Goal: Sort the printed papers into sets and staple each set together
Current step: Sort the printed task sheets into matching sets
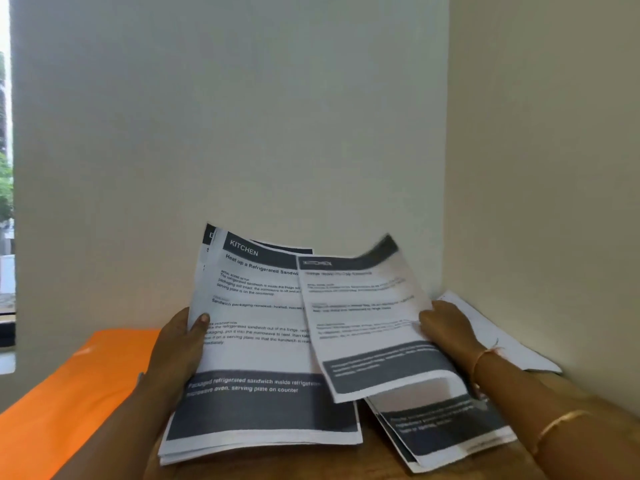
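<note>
- Clamped in the left hand (180, 344), thumb over the left edge: thick stack of papers (263, 368), far edge tilted up toward the wall (242, 133).
- Pinched at its right edge by the right hand (446, 327), well apart from the left: single sheet (363, 323), overlapping the stack's right side.
- Lay flat on the wooden table (381, 459), near right: loose pages (446, 427).
- Left open room over the orange surface (79, 375), left side.

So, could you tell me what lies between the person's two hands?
In the head view, only paper: the stack that the left hand grips, and overlapping its right edge, the single sheet that the right hand holds.
</note>
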A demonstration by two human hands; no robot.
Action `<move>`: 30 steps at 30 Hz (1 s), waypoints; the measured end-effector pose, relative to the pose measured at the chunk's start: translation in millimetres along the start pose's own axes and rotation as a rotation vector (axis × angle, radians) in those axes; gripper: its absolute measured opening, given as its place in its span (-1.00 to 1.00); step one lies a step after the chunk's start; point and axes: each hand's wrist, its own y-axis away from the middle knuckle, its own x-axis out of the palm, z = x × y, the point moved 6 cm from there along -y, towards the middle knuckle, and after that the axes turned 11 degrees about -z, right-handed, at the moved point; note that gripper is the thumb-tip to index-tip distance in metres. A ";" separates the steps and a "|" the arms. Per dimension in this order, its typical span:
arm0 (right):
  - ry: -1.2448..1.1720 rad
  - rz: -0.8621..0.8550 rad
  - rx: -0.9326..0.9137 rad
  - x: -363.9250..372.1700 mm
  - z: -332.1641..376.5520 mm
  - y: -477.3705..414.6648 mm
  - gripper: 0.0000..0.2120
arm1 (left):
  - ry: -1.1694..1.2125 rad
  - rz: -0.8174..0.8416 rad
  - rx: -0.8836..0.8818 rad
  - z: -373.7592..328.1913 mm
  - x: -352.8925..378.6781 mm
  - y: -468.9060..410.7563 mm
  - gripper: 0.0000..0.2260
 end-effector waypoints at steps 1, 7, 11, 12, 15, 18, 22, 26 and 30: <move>0.065 0.004 -0.007 -5.6 -10.9 -3.4 -0.76 | 0.000 0.004 0.001 -0.4 0.5 0.6 -0.77; 0.562 0.136 -0.157 -22.6 -54.1 -2.4 -0.42 | 0.013 0.018 0.022 -3.3 2.4 2.6 -0.81; 0.745 0.147 -0.244 -17.6 -68.2 0.3 -0.35 | 0.028 0.012 0.012 -3.9 1.8 2.6 -0.82; 0.770 0.137 -0.268 -14.5 -71.3 0.3 -0.34 | 0.026 0.012 0.010 -3.4 1.5 2.4 -0.83; 0.837 0.106 -0.326 -5.6 -74.3 2.0 -0.33 | 0.024 0.021 0.013 -3.5 2.2 2.6 -0.88; 0.861 0.055 -0.344 -2.3 -68.5 4.4 -0.33 | 0.042 0.020 0.018 -6.4 4.8 3.5 -0.90; 0.668 -0.117 -0.443 -1.3 -38.9 10.2 -0.44 | 0.064 0.022 0.024 -9.4 7.9 5.8 -0.89; -0.028 0.057 -0.295 12.6 6.3 32.0 -0.59 | 0.080 0.017 0.018 -9.0 8.8 7.0 -0.90; -0.355 0.277 -0.060 40.3 44.7 56.5 -0.63 | 0.124 0.007 -0.008 -7.2 10.4 9.5 -0.88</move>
